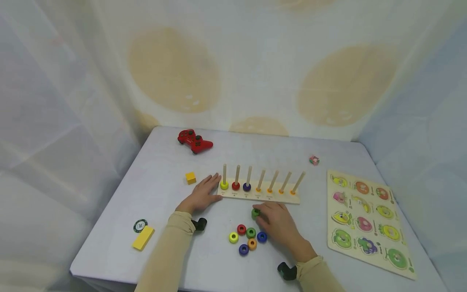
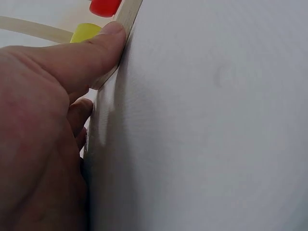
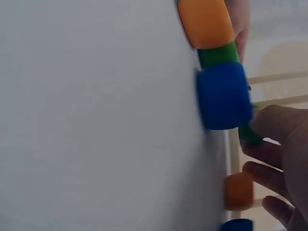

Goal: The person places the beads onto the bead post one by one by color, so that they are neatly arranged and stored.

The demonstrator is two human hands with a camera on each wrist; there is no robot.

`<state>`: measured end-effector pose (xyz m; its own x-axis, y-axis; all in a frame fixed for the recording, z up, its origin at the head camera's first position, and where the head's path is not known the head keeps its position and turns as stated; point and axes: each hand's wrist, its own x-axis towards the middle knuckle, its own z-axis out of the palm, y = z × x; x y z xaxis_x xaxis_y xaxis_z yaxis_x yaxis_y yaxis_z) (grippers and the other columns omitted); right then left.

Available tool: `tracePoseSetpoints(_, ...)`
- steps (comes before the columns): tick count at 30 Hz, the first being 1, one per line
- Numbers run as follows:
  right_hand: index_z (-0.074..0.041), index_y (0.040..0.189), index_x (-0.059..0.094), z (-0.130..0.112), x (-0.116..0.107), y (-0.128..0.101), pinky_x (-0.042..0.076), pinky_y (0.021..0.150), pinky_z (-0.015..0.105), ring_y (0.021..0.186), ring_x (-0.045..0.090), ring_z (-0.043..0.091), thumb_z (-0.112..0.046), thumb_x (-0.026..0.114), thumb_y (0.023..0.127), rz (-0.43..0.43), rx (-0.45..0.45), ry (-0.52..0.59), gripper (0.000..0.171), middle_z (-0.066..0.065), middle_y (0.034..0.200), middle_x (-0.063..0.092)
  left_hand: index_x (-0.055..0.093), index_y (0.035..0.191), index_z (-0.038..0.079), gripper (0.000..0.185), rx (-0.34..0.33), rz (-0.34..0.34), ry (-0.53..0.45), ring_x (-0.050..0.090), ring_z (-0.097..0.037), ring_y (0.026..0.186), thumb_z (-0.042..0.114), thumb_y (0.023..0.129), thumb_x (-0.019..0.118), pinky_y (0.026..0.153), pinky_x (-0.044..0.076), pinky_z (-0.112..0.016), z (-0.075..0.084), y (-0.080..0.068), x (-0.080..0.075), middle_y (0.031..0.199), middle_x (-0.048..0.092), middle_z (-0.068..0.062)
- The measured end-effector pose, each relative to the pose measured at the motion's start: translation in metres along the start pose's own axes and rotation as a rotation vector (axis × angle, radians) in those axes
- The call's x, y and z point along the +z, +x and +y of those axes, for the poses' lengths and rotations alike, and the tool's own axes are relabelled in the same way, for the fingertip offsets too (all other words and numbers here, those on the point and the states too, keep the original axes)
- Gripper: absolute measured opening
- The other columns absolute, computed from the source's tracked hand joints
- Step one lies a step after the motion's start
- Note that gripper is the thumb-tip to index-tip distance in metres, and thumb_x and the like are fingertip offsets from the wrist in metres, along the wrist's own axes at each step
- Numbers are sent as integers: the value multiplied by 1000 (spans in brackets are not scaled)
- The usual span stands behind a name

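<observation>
A wooden peg board (image 1: 262, 196) with a row of upright pegs lies mid-table. Its three leftmost pegs carry a yellow ring (image 1: 224, 185), a red ring (image 1: 236, 186) and a dark blue ring (image 1: 247, 187). My left hand (image 1: 201, 196) holds the board's left end, the thumb (image 2: 108, 41) against its front edge. In front of the board, my right hand (image 1: 280, 222) pinches a green ring (image 1: 255, 213) between thumb and fingers; the right wrist view shows part of this green ring (image 3: 248, 134). The right palm hides what lies under it.
Loose rings lie near the right hand: red (image 1: 241, 229), green (image 1: 250, 232), yellow (image 1: 233, 237), orange (image 1: 252, 244) and blue (image 1: 262, 237). A fruit puzzle board (image 1: 368, 223) lies right. A red game controller (image 1: 194, 141), yellow cube (image 1: 190, 178), yellow block (image 1: 143, 238) and round chip (image 1: 140, 226) lie left.
</observation>
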<state>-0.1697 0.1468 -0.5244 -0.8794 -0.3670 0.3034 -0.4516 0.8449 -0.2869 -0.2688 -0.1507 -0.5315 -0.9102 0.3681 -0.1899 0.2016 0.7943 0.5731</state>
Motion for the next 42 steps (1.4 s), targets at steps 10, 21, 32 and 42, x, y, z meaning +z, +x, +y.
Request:
tracePoseSetpoints(10, -11, 124, 71, 5, -59, 58, 57, 84, 47, 99, 69, 28, -17, 81, 88, 365, -41, 78, 38, 8, 113, 75, 17, 165, 24, 81, -11, -5, -3, 3, -27, 162, 39, 100, 63, 130, 8, -58, 1, -2, -4, 174, 9, 5)
tracePoseSetpoints(21, -9, 124, 71, 20, -84, 76, 55, 77, 46, 91, 66, 29, -21, 78, 91, 304, -1, -3, 36, 10, 111, 75, 18, 165, 25, 82, 9, -18, 6, 3, -25, 162, 43, 99, 64, 130, 8, -56, 6, 8, 6, 174, 10, 7)
tracePoseSetpoints(32, -8, 122, 73, 21, -93, 69, 56, 77, 44, 89, 66, 29, -21, 77, 92, 327, -18, -16, 33, 10, 104, 74, 15, 165, 26, 83, 18, -40, 33, 2, -25, 162, 43, 100, 63, 131, 8, -56, 15, 9, 4, 174, 8, 7)
tracePoseSetpoints(42, -9, 112, 73, 29, -85, 45, 58, 80, 45, 96, 67, 28, -13, 76, 91, 390, -14, 40, 22, 8, 103, 72, 15, 165, 24, 83, 18, -36, 42, 2, -28, 162, 41, 100, 64, 130, 9, -59, 15, 15, -4, 174, 7, 4)
